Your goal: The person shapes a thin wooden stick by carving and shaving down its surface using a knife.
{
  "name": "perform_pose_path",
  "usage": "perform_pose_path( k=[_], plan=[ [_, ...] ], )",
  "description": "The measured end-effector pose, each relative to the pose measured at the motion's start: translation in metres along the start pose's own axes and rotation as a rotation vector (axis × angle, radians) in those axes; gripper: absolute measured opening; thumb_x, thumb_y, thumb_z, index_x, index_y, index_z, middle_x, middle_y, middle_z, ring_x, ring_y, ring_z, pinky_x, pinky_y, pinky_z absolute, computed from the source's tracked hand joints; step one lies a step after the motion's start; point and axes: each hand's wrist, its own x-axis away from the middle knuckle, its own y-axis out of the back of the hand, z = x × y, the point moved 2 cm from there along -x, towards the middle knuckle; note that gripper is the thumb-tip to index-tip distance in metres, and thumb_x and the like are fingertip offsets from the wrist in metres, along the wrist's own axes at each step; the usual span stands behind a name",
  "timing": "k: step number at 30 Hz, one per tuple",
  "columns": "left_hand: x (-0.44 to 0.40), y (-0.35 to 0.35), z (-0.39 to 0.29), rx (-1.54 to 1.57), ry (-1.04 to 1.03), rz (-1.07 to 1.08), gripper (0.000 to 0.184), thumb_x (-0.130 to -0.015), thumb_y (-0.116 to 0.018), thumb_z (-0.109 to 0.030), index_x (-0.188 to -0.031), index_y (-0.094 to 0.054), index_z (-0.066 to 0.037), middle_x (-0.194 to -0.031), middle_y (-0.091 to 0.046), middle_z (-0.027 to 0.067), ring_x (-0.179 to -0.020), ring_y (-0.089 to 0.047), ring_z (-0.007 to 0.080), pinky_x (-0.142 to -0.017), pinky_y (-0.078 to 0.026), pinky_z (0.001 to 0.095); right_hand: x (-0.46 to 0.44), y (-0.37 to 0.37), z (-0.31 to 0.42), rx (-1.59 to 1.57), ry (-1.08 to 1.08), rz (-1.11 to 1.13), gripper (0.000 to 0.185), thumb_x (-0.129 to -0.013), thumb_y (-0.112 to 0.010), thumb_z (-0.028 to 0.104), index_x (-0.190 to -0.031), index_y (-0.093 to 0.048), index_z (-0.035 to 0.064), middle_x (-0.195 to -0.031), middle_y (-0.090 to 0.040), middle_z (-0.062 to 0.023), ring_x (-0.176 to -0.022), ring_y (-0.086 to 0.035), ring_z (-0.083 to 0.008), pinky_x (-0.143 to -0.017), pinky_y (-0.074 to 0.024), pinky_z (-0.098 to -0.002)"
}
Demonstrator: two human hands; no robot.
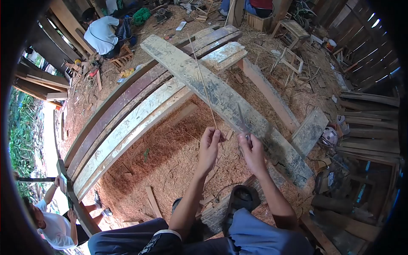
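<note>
My left hand (208, 143) is closed, pinching the lower end of a long thin wooden strip (203, 85) between thumb and fingers. From there the strip rises up and to the left across a weathered plank (229, 100). To the right, my right hand (252, 149) is wrapped round the handle of a knife (241, 118). Its blurred blade points up, away from me, in front of the plank. Blade and strip are apart. The knife's handle is mostly hidden by my fingers.
Long boards (140, 102) lie side by side at the left, under the plank's far end. One person (103, 33) crouches at the back left; another person (59, 223) is at the lower left. A small wooden stool (293, 32) stands at the back right. Shavings cover the ground.
</note>
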Motion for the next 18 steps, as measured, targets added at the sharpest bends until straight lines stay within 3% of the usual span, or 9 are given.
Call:
perform_pose_path(
  k=[3,6,9,12,18],
  plan=[
    [0.0,0.002,0.012,0.164,0.154,0.049,0.012,-0.106,-0.047,-0.018,-0.104,-0.048,-0.007,-0.08,-0.047,-0.0022,-0.067,-0.043,0.0068,-0.062,-0.039,0.0237,-0.008,0.014,0.0,0.246,0.147,-0.051,0.034,-0.101,-0.055,0.033,-0.104,-0.061,-0.0001,-0.081,-0.064,-0.0207,-0.073,-0.061,-0.0406,-0.069,-0.047,-0.0453],
    [0.0,-0.007,0.027,0.048,0.251,0.015,0.009,-0.106,-0.046,-0.018,-0.106,-0.046,-0.009,-0.076,-0.039,-0.0045,-0.062,-0.034,0.0048,-0.054,-0.032,0.022,-0.015,0.023,-0.002,0.509,0.375,-0.055,0.034,-0.1,-0.055,0.034,-0.109,-0.059,0.0015,-0.087,-0.065,-0.0188,-0.083,-0.062,-0.0386,-0.079,-0.0462,-0.0478],
    [-0.004,-0.018,0.047,0.158,0.388,0.095,0.008,-0.106,-0.045,-0.018,-0.107,-0.047,-0.01,-0.077,-0.04,-0.0052,-0.062,-0.034,0.0041,-0.054,-0.032,0.0223,-0.027,0.028,-0.015,0.608,0.404,-0.025,0.032,-0.1,-0.054,0.034,-0.11,-0.057,0.004,-0.095,-0.065,-0.0181,-0.091,-0.06,-0.0375,-0.084,-0.0441,-0.0502],
    [-0.01,-0.031,0.069,0.132,0.366,0.126,0.008,-0.105,-0.046,-0.018,-0.107,-0.048,-0.011,-0.077,-0.04,-0.0057,-0.061,-0.034,0.0038,-0.053,-0.031,0.0219,-0.034,0.032,-0.019,0.729,0.3,0.033,0.031,-0.1,-0.053,0.035,-0.106,-0.056,0.0049,-0.096,-0.064,-0.017,-0.093,-0.06,-0.0357,-0.081,-0.0458,-0.0484],
    [-0.014,-0.034,0.098,0.063,0.378,0.076,0.012,-0.105,-0.048,-0.02,-0.109,-0.052,-0.01,-0.077,-0.043,-0.0045,-0.059,-0.039,0.0042,-0.05,-0.034,0.0231,-0.042,0.031,-0.03,0.751,0.467,-0.011,0.026,-0.096,-0.058,0.036,-0.099,-0.06,0.01,-0.097,-0.059,-0.0059,-0.095,-0.06,-0.029,-0.08,-0.0476,-0.043]
  ],
)
